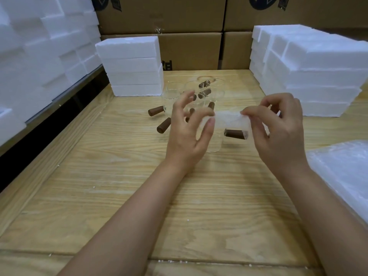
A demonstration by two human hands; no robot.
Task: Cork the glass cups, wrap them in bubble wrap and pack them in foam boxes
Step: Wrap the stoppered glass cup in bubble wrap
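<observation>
**Bubble wrap goes round a glass cup at the packing table**

The right hand (278, 132) pinches the upper edge of a piece of bubble wrap (229, 120) between thumb and forefinger. The left hand (187, 134) closes thumb and forefinger on the wrap's other end, its remaining fingers spread. The wrap lies over a clear glass cup (214, 145) held between both hands above the wooden table (139, 186). A dark cork (236, 134) shows at the wrap's lower right edge; whether it sits in the cup's mouth cannot be told.

Behind the held cup stand more glasses (175, 90); left of it two loose corks (156, 111) lie on the wood. Beyond, a stack of foam boxes (133, 64) rises behind and left, and a wider foam stack (310, 76) behind and right. Spare wrap sheets (342, 172) lie to the cup's right, cardboard cartons (191, 50) farthest back.
</observation>
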